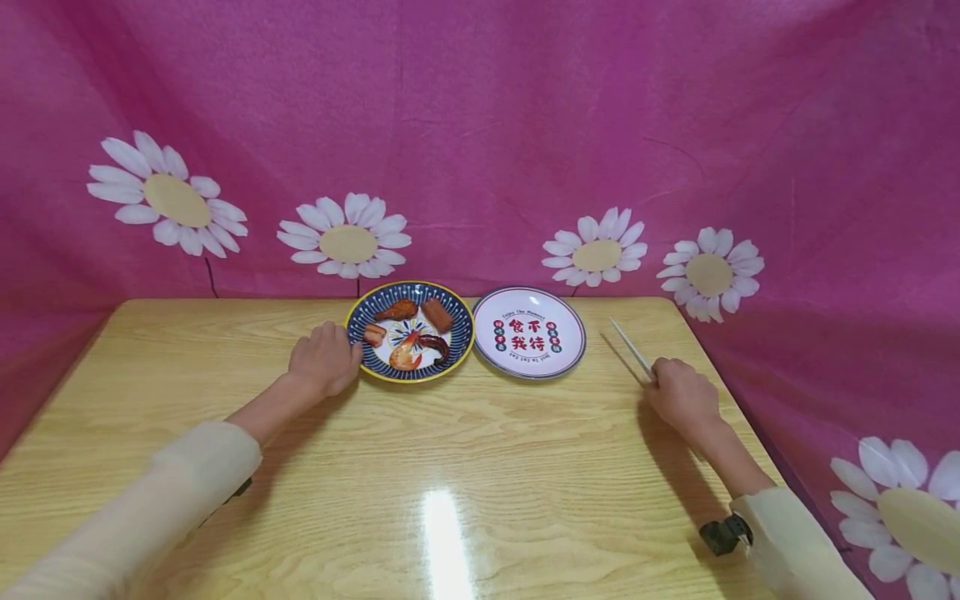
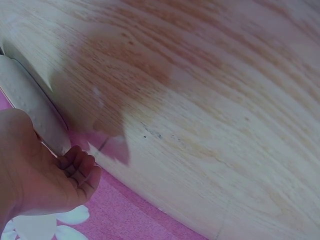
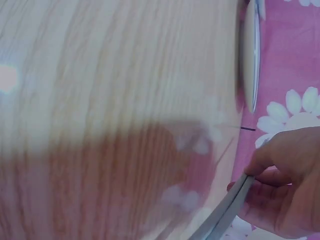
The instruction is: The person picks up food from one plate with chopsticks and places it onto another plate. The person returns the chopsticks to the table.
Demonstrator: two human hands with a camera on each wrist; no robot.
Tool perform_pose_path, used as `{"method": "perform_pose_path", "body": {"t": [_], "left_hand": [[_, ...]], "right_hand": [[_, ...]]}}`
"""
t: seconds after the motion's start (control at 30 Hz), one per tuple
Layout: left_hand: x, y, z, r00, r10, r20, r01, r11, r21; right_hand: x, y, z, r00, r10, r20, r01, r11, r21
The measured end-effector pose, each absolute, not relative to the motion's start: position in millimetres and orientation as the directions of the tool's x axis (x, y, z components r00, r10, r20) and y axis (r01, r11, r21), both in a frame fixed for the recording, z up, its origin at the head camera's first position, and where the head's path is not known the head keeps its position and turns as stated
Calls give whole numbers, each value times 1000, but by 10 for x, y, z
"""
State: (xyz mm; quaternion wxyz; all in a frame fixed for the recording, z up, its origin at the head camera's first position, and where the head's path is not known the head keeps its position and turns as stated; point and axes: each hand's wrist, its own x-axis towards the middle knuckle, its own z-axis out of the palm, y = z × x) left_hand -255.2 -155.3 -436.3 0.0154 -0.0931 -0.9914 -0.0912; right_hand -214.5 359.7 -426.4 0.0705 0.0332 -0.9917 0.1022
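Observation:
At the left rim of a blue patterned plate with a yellow edge [image 1: 361, 312], my left hand [image 1: 326, 359] grips with curled fingers; in the left wrist view the pale underside of the plate [image 2: 31, 97] appears beside that hand. On this plate lie a drumstick [image 1: 397, 310], a brown block [image 1: 437, 316], a small striped meat piece [image 1: 374, 334], an orange shrimp-like piece [image 1: 406, 352] and a dark curved piece [image 1: 437, 345]. Pale chopsticks [image 1: 632, 347] are held in my right hand [image 1: 684, 397], tips pointing away to the upper left. Their rear ends [image 3: 220, 217] show in the right wrist view.
A white plate with red lettering [image 1: 528, 361] stands right beside the blue one, between it and the chopsticks. Behind the wooden table [image 1: 360, 475] hangs a pink cloth with daisies [image 1: 480, 142], which also runs along the right side.

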Motion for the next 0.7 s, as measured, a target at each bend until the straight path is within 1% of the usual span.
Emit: {"method": "perform_pose_path", "body": {"t": [0.23, 0.43, 0.57, 0.7], "left_hand": [[-2546, -1550, -4352, -982, 188, 24, 189, 967, 170], [-2548, -1552, -4369, -982, 187, 24, 189, 968, 167], [-2555, -1555, -4378, -982, 185, 40, 189, 967, 172], [-2556, -1550, -4386, -982, 183, 43, 187, 968, 170]], "right_hand": [[-2094, 3515, -4164, -986, -59, 158, -99, 962, -255], [-2073, 3445, -4101, -982, -71, 175, -118, 955, -274], [-2063, 3384, -4058, -973, -75, 217, -137, 949, -284], [-2048, 3329, -4030, -956, -104, 275, -192, 930, -315]]}}
